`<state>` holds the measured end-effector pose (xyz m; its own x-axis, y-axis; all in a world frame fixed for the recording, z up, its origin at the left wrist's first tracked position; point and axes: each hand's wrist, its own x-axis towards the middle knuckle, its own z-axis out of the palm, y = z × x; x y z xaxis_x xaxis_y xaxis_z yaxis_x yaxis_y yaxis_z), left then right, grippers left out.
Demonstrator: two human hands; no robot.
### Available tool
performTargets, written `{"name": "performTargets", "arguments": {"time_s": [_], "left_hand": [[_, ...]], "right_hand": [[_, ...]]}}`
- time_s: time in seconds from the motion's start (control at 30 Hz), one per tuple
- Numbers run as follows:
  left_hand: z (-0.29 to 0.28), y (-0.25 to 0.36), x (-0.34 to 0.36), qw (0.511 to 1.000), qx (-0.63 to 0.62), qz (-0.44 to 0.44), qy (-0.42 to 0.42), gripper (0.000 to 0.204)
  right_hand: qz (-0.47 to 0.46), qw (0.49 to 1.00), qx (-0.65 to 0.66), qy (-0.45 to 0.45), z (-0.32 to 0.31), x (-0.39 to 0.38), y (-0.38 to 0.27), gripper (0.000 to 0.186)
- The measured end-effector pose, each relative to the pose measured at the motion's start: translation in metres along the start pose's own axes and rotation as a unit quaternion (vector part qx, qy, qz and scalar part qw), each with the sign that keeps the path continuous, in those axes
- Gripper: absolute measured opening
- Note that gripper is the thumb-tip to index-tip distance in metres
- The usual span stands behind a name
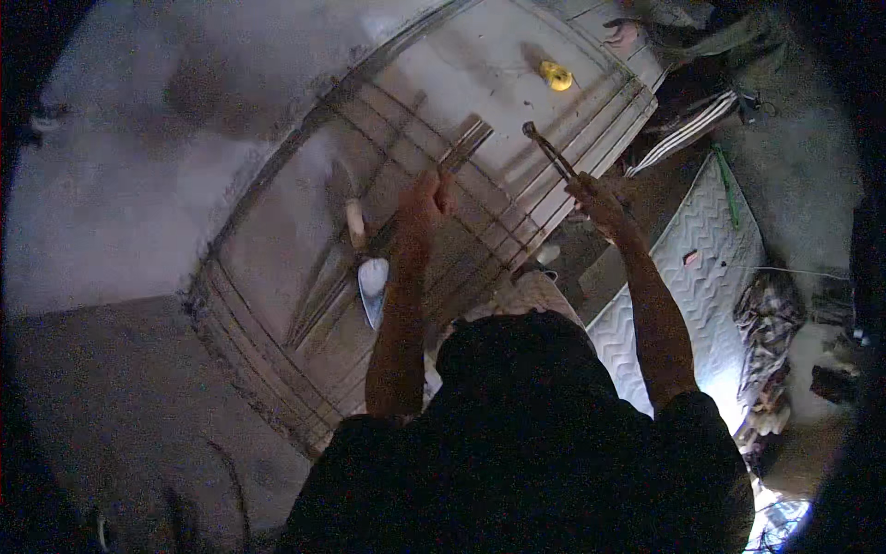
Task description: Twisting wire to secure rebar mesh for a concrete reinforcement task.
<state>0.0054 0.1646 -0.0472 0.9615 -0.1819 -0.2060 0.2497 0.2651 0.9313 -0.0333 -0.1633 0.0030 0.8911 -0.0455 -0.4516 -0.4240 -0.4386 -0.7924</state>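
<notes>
My left hand point(426, 198) is closed around a long thin strip point(466, 145) that lies slanted on a large pale grooved panel point(277, 258). My right hand point(595, 196) grips the handles of a dark metal pincer-like tool point(546, 150), whose jaws point up and left over the panel's right part. The two hands are apart, the left one nearer the panel's middle. Just left of my left forearm a pointed trowel point(372, 286) with a light wooden handle rests on the panel. Dim light hides finer detail.
A small yellow object point(556, 76) sits on the panel's far end. A white quilted mattress point(711, 249) lies at the right, with a striped cloth point(690, 127) above it and a heap of patterned fabric point(766, 319) beside it. Rough grey concrete point(111, 212) spreads to the left.
</notes>
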Motion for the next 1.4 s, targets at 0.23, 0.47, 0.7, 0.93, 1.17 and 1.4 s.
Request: {"name": "performTargets", "arguments": {"time_s": [0.23, 0.47, 0.7, 0.93, 1.17, 1.4], "left_hand": [[0.065, 0.043, -0.035, 0.964, -0.263, -0.027, 0.005, 0.027], [0.073, 0.057, -0.044, 0.947, -0.307, -0.057, -0.078, 0.023], [0.072, 0.042, -0.04, 0.932, -0.33, -0.113, -0.1, 0.02], [0.097, 0.054, -0.045, 0.976, -0.108, -0.16, -0.099, 0.022], [0.09, 0.023, -0.024, 0.886, 0.319, 0.31, -0.135, 0.023], [0.093, 0.04, -0.049, 0.984, 0.0, -0.077, -0.159, 0.021]], "right_hand": [[-0.326, 0.876, -0.275, 0.226, 0.002, 0.059, 0.025, 0.023], [-0.312, 0.874, -0.306, 0.21, 0.009, 0.074, 0.024, 0.031], [-0.191, 0.845, -0.414, 0.28, 0.031, 0.036, -0.023, 0.041], [-0.335, 0.94, 0.057, 0.009, 0.049, -0.005, -0.095, 0.026], [-0.25, 0.968, -0.01, 0.021, 0.043, -0.003, -0.105, 0.016], [-0.214, 0.973, 0.072, 0.046, 0.073, -0.017, -0.098, 0.03]]}}
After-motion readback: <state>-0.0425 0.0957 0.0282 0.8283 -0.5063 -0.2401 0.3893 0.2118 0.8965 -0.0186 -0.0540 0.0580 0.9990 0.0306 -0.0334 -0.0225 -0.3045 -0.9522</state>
